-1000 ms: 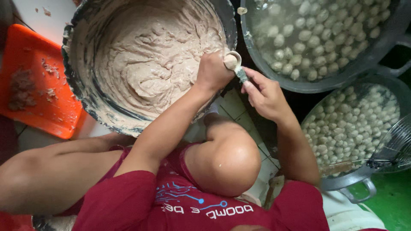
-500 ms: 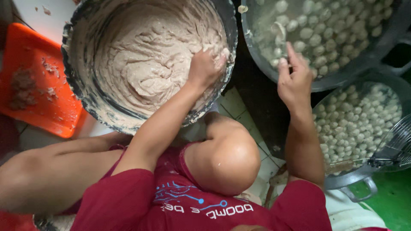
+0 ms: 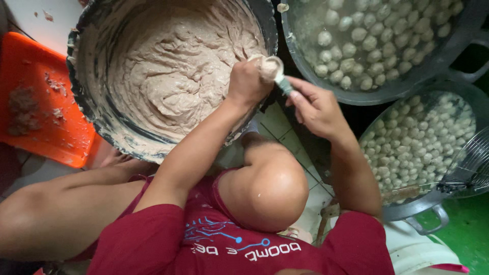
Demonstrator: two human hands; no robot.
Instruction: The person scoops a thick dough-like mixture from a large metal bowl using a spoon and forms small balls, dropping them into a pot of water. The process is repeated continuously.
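Now, left to right: our left hand has lifted off the sticky pinkish paste in the big dark metal tub, fist squeezed round a lump; our right hand, back from the grey basin of smooth pale balls in water, pinches a small spoon against it, scooping another.

Orange tray smeared with scraps at left; wire skimmer over lower pot; green floor.
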